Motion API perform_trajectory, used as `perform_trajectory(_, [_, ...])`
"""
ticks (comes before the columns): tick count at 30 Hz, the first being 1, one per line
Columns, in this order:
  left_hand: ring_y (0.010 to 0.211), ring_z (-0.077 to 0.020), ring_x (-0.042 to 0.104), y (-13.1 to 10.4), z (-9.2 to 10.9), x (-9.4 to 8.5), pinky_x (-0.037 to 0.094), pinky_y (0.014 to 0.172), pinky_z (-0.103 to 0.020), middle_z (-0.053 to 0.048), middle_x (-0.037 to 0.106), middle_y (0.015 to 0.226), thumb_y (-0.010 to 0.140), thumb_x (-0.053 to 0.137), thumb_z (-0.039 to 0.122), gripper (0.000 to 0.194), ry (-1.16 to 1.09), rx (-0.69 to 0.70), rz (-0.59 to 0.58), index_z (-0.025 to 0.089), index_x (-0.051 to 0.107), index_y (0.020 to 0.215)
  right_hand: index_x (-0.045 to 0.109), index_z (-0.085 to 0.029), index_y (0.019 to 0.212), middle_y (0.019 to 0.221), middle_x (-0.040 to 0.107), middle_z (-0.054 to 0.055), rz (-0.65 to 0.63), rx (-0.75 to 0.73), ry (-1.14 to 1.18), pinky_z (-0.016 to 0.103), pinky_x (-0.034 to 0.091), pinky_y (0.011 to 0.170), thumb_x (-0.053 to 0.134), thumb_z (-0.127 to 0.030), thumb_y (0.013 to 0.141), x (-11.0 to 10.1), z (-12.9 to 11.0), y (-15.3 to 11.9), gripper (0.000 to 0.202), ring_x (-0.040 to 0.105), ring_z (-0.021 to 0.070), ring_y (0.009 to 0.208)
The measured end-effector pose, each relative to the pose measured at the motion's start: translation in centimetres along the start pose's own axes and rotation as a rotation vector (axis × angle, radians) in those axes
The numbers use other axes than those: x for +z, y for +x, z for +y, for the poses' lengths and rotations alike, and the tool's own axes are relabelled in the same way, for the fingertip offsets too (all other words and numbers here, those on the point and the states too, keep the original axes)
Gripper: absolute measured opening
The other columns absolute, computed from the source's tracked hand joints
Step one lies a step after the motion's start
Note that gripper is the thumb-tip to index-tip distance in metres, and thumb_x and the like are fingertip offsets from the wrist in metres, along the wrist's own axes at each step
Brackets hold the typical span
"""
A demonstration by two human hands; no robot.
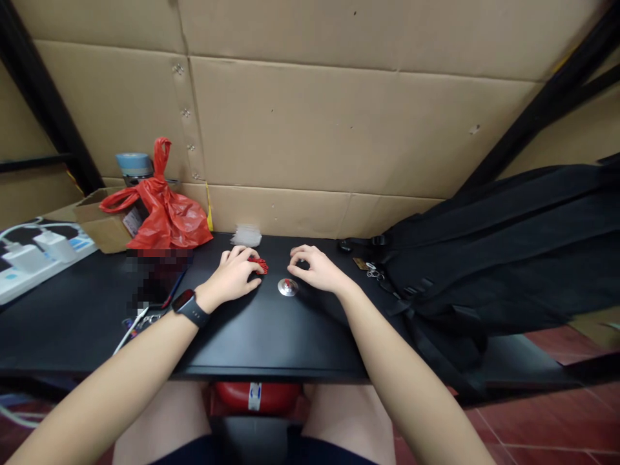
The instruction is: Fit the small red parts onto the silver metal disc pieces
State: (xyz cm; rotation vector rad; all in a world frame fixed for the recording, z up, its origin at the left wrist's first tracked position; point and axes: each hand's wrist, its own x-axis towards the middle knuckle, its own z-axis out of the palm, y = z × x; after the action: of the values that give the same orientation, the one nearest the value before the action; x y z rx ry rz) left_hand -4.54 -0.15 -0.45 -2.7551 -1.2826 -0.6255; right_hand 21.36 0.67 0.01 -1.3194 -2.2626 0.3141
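My left hand [235, 276], a watch on its wrist, rests on the black tabletop with its fingers bent over a small bundle of red cord [260, 265]. Its thumb lies a little apart, below the bundle. Between my two hands sits a shiny round silver disc [287, 288] with a red spot at its centre; neither hand touches it. Just up and to the right of the disc, my right hand [314, 267] is curled with thumb and fingertips close together. Something small and metallic seems to show at those fingers, but I cannot make out what it is.
A clear plastic piece [246, 235] lies by the cardboard wall. Left stand a red plastic bag [169, 216], a cardboard box [104, 226] and a white power strip [43, 261]. A black backpack [508, 245] fills the right side, keys [374, 271] beside it.
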Motion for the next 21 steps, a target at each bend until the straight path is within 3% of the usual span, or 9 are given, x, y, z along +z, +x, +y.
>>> perform_trajectory(4, [0.121, -0.0308, 0.043, -0.1, 0.2, -0.2, 0.035, 0.094, -0.046, -0.007, 0.06, 0.12, 0.086, 0.063, 0.029, 0.013, 0.025, 0.013, -0.004, 0.027, 0.073, 0.095, 0.064, -0.024, 0.104, 0.119, 0.064, 0.009, 0.107, 0.158, -0.128, 0.048, 0.041, 0.092, 0.064, -0.03, 0.084, 0.6, 1.1, 0.3, 0.021, 0.054, 0.0302, 0.112])
perform_trajectory(9, [0.119, -0.03, 0.043, -0.1, -0.2, 0.0, 0.035, 0.093, -0.045, -0.007, 0.06, 0.118, 0.087, 0.064, 0.028, 0.014, 0.036, 0.015, 0.003, 0.027, 0.073, 0.097, 0.059, -0.024, 0.113, 0.119, 0.065, 0.011, 0.167, 0.281, -0.208, 0.046, 0.041, 0.087, 0.058, -0.036, 0.088, 1.3, 2.4, 1.1, 0.027, 0.054, 0.0327, 0.112])
perform_trajectory(15, [0.117, -0.0298, 0.044, 0.0, 0.2, 0.4, 0.034, 0.09, -0.044, -0.006, 0.061, 0.116, 0.088, 0.067, 0.035, 0.012, 0.039, 0.004, 0.013, 0.025, 0.073, 0.088, 0.059, -0.025, 0.111, 0.113, 0.068, 0.008, 0.128, 0.316, -0.162, 0.041, 0.041, 0.085, 0.059, -0.036, 0.088, 1.9, 3.6, 2.0, 0.026, 0.059, 0.0284, 0.106])
perform_trajectory(21, [0.117, -0.0279, 0.046, 0.3, 1.3, 0.5, 0.032, 0.09, -0.041, -0.007, 0.066, 0.109, 0.091, 0.063, 0.026, 0.01, 0.076, 0.059, 0.037, 0.02, 0.069, 0.085, 0.056, -0.025, 0.121, 0.12, 0.067, 0.01, 0.149, 0.34, -0.141, 0.041, 0.041, 0.087, 0.058, -0.035, 0.089, 2.6, 4.2, 2.5, 0.033, 0.059, 0.0293, 0.111])
